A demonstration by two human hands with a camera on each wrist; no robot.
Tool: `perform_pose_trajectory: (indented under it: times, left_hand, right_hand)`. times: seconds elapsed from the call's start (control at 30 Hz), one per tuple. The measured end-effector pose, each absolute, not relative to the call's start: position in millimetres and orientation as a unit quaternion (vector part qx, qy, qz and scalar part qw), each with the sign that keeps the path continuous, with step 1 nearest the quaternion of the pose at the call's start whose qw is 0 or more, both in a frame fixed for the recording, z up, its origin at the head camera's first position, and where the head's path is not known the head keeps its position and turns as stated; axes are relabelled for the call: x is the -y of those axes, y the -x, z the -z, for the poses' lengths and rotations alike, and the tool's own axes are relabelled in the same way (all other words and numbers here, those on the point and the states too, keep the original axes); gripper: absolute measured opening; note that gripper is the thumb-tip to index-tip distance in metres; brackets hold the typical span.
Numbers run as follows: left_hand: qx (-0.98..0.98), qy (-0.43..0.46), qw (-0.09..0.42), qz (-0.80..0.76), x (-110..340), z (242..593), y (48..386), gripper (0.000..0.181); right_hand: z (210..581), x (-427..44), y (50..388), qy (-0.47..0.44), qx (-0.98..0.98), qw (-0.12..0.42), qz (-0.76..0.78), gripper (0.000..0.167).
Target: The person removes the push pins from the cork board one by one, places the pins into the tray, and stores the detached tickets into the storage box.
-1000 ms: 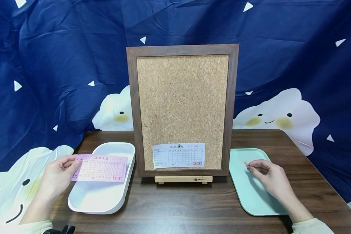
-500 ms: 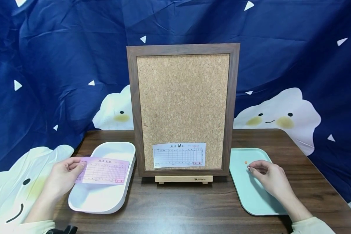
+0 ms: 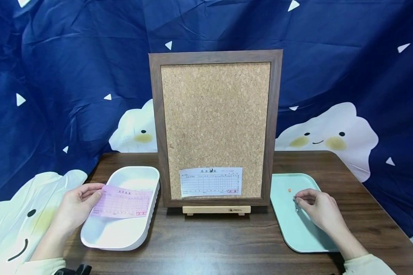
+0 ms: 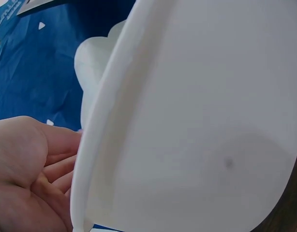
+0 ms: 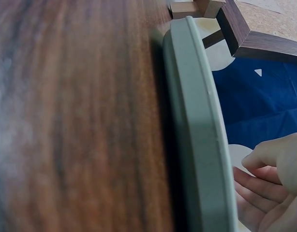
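Thumb and fingers of my left hand pinch the left edge of a pink printed slip, its sheet bent slightly over the white tray. In the left wrist view the tray wall hides those fingertips. My right hand is over the green tray, fingertips together at a small silvery thing; another shiny bit shows just below. A small orange piece lies to their left. A white printed slip is on the corkboard, under a silvery pin at its top.
The white tray stands left of the board and the green one right. A light wooden stand supports the framed board on the brown table. Behind hangs a blue cloth with white clouds.
My left hand has moved a little to the right with the pink slip, which now bends. My right fingertips have shifted slightly right, off the orange piece, and shiny bits show at them.
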State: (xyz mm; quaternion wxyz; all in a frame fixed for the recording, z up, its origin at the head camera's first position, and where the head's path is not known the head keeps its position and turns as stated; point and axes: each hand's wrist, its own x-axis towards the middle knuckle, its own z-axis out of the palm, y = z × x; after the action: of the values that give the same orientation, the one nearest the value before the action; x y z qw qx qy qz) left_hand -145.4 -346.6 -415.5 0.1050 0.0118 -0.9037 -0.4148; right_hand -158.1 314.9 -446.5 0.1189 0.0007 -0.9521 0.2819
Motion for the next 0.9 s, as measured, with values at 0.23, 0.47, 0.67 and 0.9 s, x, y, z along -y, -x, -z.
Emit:
perform_pose_trajectory:
  times: [0.23, 0.47, 0.67, 0.9]
  left_hand:
    - [0.859, 0.017, 0.142, 0.492, 346.8, 417.9, 147.1, 0.034]
    - [0.854, 0.018, 0.168, 0.491, 343.6, 411.4, 146.9, 0.03]
    - [0.853, 0.025, 0.176, 0.491, 338.2, 403.2, 146.0, 0.03]
    - [0.843, 0.035, 0.191, 0.502, 333.6, 396.6, 145.2, 0.026]
  right_hand:
    - [442.4, -315.1, 155.2, -0.009, 0.949, 0.134, -0.283, 0.009]
    - [437.8, -316.3, 152.0, -0.019, 0.941, 0.16, -0.299, 0.01]
    - [435.1, -315.6, 149.7, -0.014, 0.93, 0.183, -0.319, 0.011]
    - [426.5, -313.2, 146.8, -0.008, 0.915, 0.209, -0.345, 0.015]
